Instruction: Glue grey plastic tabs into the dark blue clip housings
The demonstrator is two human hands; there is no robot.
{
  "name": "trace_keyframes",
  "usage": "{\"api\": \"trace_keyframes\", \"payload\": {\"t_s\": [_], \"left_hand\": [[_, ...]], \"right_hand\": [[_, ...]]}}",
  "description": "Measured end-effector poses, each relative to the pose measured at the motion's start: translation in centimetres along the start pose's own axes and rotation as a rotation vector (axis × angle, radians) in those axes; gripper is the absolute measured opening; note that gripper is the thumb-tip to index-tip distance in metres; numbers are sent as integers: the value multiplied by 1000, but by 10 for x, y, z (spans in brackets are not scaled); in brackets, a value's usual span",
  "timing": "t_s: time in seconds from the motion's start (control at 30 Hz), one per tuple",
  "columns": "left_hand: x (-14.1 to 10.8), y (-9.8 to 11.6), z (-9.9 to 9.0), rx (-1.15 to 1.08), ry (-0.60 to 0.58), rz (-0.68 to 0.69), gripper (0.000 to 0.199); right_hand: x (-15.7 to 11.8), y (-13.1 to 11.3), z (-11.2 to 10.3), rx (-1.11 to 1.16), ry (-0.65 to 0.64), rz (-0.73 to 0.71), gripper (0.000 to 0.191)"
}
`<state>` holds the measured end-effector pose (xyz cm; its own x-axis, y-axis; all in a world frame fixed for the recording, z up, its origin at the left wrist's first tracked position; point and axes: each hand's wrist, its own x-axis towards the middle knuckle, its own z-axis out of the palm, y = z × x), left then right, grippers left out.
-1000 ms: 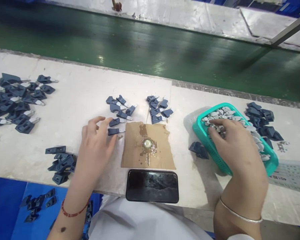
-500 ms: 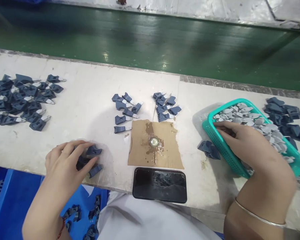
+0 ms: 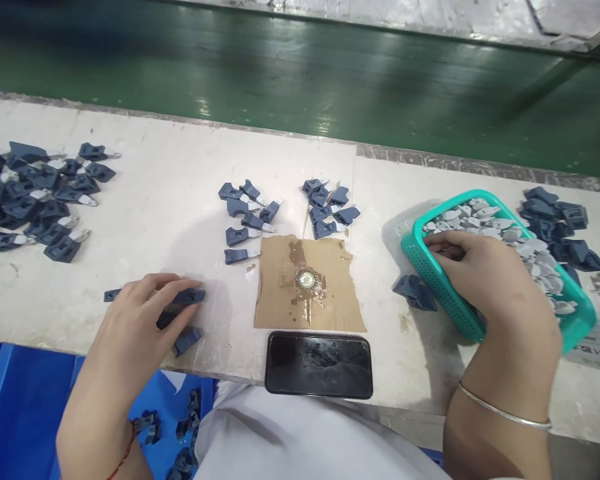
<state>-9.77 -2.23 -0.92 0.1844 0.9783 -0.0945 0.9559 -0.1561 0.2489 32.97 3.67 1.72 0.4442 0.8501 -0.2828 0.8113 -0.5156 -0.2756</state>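
Observation:
My left hand [image 3: 147,320] is at the table's front left, thumb and fingers closed on a dark blue part [image 3: 189,296]. Another blue part [image 3: 187,341] lies just below its thumb. On the right, my right hand [image 3: 473,270] reaches into a green basket [image 3: 445,303] of light grey pieces [image 3: 537,260]; its fingertips are tucked down among them, and what they hold is hidden. In the middle, a brown cardboard piece [image 3: 280,300] bears a small round shiny object [image 3: 307,279] with wet spots around it.
A phone [image 3: 320,365] lies at the front edge. Blue parts with grey tips form a big pile [image 3: 30,200] at left and small groups [image 3: 237,235] behind the cardboard. More blue parts [image 3: 555,220] flank the basket. A blue bin [image 3: 30,413] stands below.
The view has shifted slightly. My left hand has closed nearer the blue part, and a small blue part now shows to its left. My right hand remains in the basket, its fingers deeper among the pieces.

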Motion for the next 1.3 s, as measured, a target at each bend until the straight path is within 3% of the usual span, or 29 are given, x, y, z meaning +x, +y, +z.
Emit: {"api": "trace_keyframes", "payload": {"t_s": [0.13, 0.23, 0.33, 0.5, 0.57, 0.63, 0.77, 1.0, 1.17, 1.3], "left_hand": [[-3, 19, -6, -131, 111, -81, 25], [-9, 41, -10, -416, 215, -180, 19], [-12, 66, -10, -761, 238, -207, 12], [-6, 102, 1, -1085, 292, -239, 12], [-3, 110, 9, -1151, 250, -227, 15], [1, 115, 19, -1207, 205, -206, 17], [8, 117, 40, -1289, 132, -116, 19], [15, 122, 53, -1218, 29, -47, 17], [17, 123, 58, -1068, 125, 29, 19], [19, 123, 63, -1008, 145, 59, 19]], "right_hand": [[0, 1, 2, 37, 45, -26, 22], [0, 5, 4, 130, 113, -41, 12], [-1, 8, 6, 267, 162, -43, 6], [-11, 0, 9, 775, 272, -228, 10], [-16, -6, 12, 998, 197, -322, 10], [-20, -13, 17, 1120, 44, -374, 10], [-26, -22, 28, 1151, -262, -392, 19], [-29, -30, 48, 1273, -577, -381, 15], [-31, -37, 60, 1291, -631, -342, 14], [-37, -43, 65, 1158, -499, -410, 6]]}}
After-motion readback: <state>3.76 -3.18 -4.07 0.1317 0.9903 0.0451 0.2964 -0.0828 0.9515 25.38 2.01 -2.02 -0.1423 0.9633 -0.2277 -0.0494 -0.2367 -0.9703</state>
